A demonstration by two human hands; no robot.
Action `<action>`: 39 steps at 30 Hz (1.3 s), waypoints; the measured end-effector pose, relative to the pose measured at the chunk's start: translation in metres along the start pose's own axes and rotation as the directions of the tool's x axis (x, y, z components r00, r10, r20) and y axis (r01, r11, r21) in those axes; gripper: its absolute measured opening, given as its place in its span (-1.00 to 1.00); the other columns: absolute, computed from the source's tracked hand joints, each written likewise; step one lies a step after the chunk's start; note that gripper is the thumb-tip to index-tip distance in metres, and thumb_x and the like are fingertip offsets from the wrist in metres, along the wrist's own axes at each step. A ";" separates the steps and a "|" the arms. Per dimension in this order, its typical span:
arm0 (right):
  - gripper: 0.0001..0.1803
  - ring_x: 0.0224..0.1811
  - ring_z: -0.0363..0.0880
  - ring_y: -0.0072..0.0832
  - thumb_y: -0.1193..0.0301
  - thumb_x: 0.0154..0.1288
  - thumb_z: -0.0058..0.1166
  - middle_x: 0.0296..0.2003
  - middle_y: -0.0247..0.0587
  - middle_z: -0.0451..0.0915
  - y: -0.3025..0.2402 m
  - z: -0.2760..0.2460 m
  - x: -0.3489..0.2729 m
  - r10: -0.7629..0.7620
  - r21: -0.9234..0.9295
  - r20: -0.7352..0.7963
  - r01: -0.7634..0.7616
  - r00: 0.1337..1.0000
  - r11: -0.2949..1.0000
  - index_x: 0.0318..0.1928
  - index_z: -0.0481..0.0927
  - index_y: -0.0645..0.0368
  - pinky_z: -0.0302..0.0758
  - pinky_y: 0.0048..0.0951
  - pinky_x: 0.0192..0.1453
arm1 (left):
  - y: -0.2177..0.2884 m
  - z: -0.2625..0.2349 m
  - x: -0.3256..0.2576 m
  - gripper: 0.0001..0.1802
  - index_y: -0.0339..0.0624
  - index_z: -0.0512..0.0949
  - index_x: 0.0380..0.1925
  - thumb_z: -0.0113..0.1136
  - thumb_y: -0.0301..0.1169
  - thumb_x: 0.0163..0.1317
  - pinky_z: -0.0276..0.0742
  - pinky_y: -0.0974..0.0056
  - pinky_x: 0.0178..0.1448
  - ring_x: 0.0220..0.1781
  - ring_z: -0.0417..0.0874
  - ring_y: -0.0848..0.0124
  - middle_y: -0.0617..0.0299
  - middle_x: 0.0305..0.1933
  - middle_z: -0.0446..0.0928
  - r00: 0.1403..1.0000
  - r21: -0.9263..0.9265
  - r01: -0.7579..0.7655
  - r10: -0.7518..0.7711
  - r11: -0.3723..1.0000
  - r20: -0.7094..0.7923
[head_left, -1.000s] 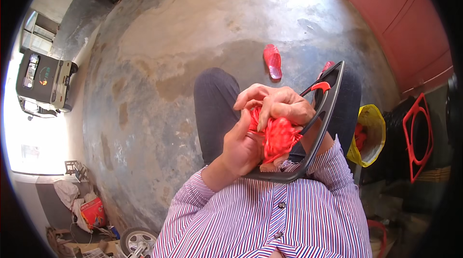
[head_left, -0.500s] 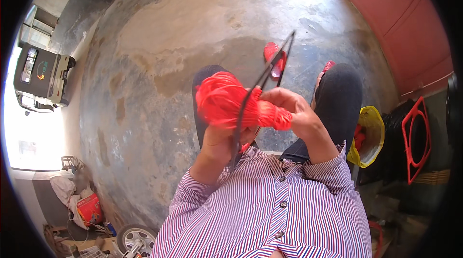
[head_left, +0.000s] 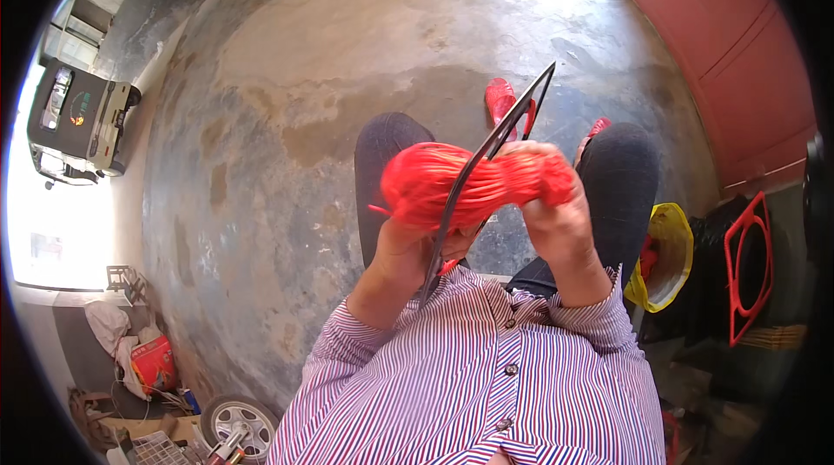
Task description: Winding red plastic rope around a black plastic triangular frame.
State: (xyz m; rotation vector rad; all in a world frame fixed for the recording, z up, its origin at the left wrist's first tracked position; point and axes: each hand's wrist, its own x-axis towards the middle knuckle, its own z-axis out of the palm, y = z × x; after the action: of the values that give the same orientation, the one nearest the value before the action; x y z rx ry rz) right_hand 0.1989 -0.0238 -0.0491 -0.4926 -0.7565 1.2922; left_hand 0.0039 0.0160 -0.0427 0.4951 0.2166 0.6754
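Observation:
A thick bundle of shiny red cord [head_left: 434,183] is held up over my lap, lying crosswise. My left hand [head_left: 404,248] is closed round its underside at the left, its fingers partly hidden by the strands. Round the narrower right end my right hand [head_left: 560,226] is wrapped, somewhat smeared by motion. A thin dark strip bent into a long narrow frame [head_left: 523,105] slants across the front of the bundle, from near my shirt up to a point beyond my hands. Whether a hand also grips that frame is hidden. A short loose cord end sticks out at the bundle's left.
By my right knee stands a yellow-rimmed bag [head_left: 673,244] with red material inside. Beyond it is a red open frame [head_left: 747,270] against black plastic. A wheel [head_left: 239,428] and a red box [head_left: 154,365] lie at lower left. A small vehicle [head_left: 82,118] is parked far left.
The bundle and both hands have shifted right. My right hand has moved to the bundle's right end and wraps it more fully. The dark frame's tip has swung slightly right.

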 end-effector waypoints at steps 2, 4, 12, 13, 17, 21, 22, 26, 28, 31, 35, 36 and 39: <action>-0.40 0.23 0.48 -0.21 0.19 0.24 0.22 0.15 0.06 0.50 -0.007 -0.006 0.007 -0.061 0.188 0.013 0.058 0.998 0.980 0.19 0.41 0.28 0.37 -0.15 0.36 | 0.003 0.007 0.002 -0.29 -0.26 0.29 0.37 0.17 -0.31 0.20 0.18 0.47 -0.52 -0.60 0.27 0.58 0.19 -0.40 0.43 1.000 0.045 0.003 -0.002 0.999 -0.006; -0.40 0.15 0.51 -0.20 0.06 0.36 0.07 0.13 0.06 0.50 -0.018 -0.016 0.011 -0.010 0.347 -0.064 0.032 0.998 0.937 0.17 0.41 0.29 0.42 -0.15 0.29 | 0.009 0.023 0.005 -0.33 -0.20 0.32 0.37 0.12 -0.28 0.23 0.18 0.49 -0.53 -0.62 0.23 0.59 0.25 -0.45 0.38 0.996 0.145 0.016 -0.004 0.989 -0.087; -0.46 -0.35 0.58 -0.27 -0.04 0.50 -0.16 -0.36 -0.04 0.60 -0.018 -0.037 0.008 0.100 0.432 0.048 -0.111 0.994 0.895 0.03 0.43 0.24 0.56 -0.31 -0.19 | 0.011 0.021 0.007 -0.32 -0.10 0.29 0.43 0.13 -0.54 0.27 0.15 0.55 -0.55 -0.58 0.24 0.65 0.29 -0.43 0.39 0.997 0.221 0.040 -0.024 0.975 -0.074; -0.45 -0.34 0.58 -0.28 -0.05 0.50 -0.16 -0.36 -0.05 0.59 -0.017 -0.035 0.006 0.133 0.358 0.029 -0.134 0.991 0.924 0.03 0.43 0.24 0.56 -0.33 -0.20 | 0.009 0.022 0.006 -0.33 -0.09 0.29 0.42 0.17 -0.55 0.29 0.13 0.56 -0.56 -0.58 0.23 0.67 0.31 -0.43 0.38 0.996 0.238 0.032 -0.012 0.971 -0.083; -0.57 -0.33 0.58 -0.42 0.13 0.38 0.08 -0.31 -0.13 0.58 -0.013 -0.026 0.001 0.141 0.126 -0.036 -0.135 0.989 0.983 0.02 0.41 0.20 0.56 -0.40 -0.19 | 0.008 0.024 0.003 -0.37 -0.09 0.32 0.39 0.24 -0.44 0.32 0.11 0.55 -0.55 -0.57 0.21 0.67 0.35 -0.46 0.36 0.993 0.295 0.059 -0.027 0.954 -0.112; -0.61 -0.29 0.60 -0.51 0.48 0.21 0.22 -0.16 -0.15 0.60 -0.011 -0.009 0.001 0.169 0.016 -0.093 -0.169 0.981 0.986 0.03 0.41 0.21 0.59 -0.44 -0.12 | 0.006 0.018 0.003 -0.41 -0.10 0.35 0.37 0.22 -0.45 0.33 0.10 0.53 -0.56 -0.58 0.22 0.66 0.36 -0.48 0.35 0.996 0.310 0.053 -0.028 0.949 -0.087; -0.61 -0.28 0.61 -0.52 0.50 0.20 0.23 -0.14 -0.15 0.61 -0.011 -0.008 0.001 0.179 -0.047 -0.118 -0.186 0.977 0.981 0.02 0.42 0.21 0.59 -0.45 -0.11 | 0.005 0.017 0.003 -0.41 -0.11 0.35 0.36 0.22 -0.45 0.33 0.09 0.53 -0.56 -0.58 0.22 0.65 0.36 -0.49 0.35 0.997 0.302 0.048 -0.027 0.952 -0.071; -0.67 -0.22 0.64 -0.56 0.52 0.21 0.32 -0.18 -0.27 0.65 0.003 -0.014 -0.001 0.220 -0.123 -0.117 -0.233 0.969 0.965 -0.05 0.50 0.22 0.61 -0.46 -0.05 | 0.000 0.024 0.004 -0.43 -0.12 0.36 0.35 0.22 -0.45 0.33 0.10 0.50 -0.57 -0.59 0.23 0.63 0.35 -0.49 0.34 0.995 0.342 0.074 -0.047 0.937 -0.088; -0.68 -0.18 0.67 -0.53 0.53 0.22 0.33 -0.21 -0.29 0.66 0.000 -0.007 -0.001 0.191 -0.037 -0.128 -0.197 0.973 0.980 -0.05 0.51 0.23 0.62 -0.43 -0.02 | -0.003 0.022 0.005 -0.44 -0.12 0.37 0.34 0.22 -0.44 0.33 0.11 0.50 -0.58 -0.60 0.23 0.63 0.35 -0.50 0.34 0.996 0.337 0.072 -0.047 0.939 -0.082; -0.68 -0.17 0.69 -0.50 0.55 0.22 0.32 -0.20 -0.27 0.67 -0.004 -0.001 -0.001 0.189 0.102 -0.137 -0.176 0.972 0.979 -0.05 0.51 0.23 0.64 -0.42 0.00 | -0.004 0.024 0.007 -0.44 -0.12 0.38 0.32 0.24 -0.43 0.33 0.10 0.49 -0.59 -0.61 0.22 0.63 0.35 -0.50 0.34 0.994 0.351 0.083 -0.052 0.933 -0.097; -0.70 -0.17 0.69 -0.49 0.56 0.23 0.29 -0.21 -0.26 0.67 -0.001 -0.001 -0.003 0.202 0.131 -0.153 -0.183 0.967 0.974 -0.05 0.52 0.24 0.64 -0.40 0.00 | -0.005 0.024 0.005 -0.45 -0.12 0.39 0.31 0.26 -0.40 0.32 0.09 0.49 -0.59 -0.63 0.22 0.63 0.35 -0.51 0.35 0.994 0.358 0.076 -0.043 0.931 -0.098; -0.70 -0.17 0.69 -0.49 0.56 0.23 0.29 -0.21 -0.26 0.67 -0.001 -0.001 -0.003 0.208 0.143 -0.157 -0.186 0.965 0.972 -0.05 0.52 0.24 0.64 -0.40 0.00 | -0.005 0.024 0.005 -0.45 -0.12 0.40 0.30 0.27 -0.39 0.32 0.09 0.49 -0.59 -0.63 0.22 0.64 0.35 -0.51 0.36 0.994 0.353 0.078 -0.047 0.933 -0.095; -0.69 -0.19 0.69 -0.49 0.55 0.22 0.29 -0.21 -0.26 0.66 -0.001 -0.003 -0.005 0.224 0.188 -0.156 -0.193 0.962 0.963 -0.04 0.52 0.22 0.64 -0.39 0.00 | -0.006 0.025 0.006 -0.47 -0.12 0.42 0.27 0.29 -0.38 0.31 0.08 0.50 -0.59 -0.62 0.22 0.64 0.37 -0.51 0.36 0.993 0.339 0.094 -0.065 0.936 -0.096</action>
State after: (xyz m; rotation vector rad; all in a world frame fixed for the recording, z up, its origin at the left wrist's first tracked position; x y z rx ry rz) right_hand 0.2016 -0.0282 -0.0516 -0.5501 -0.4488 1.4745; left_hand 0.0202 0.0066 -0.0240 0.7894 0.4355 0.5809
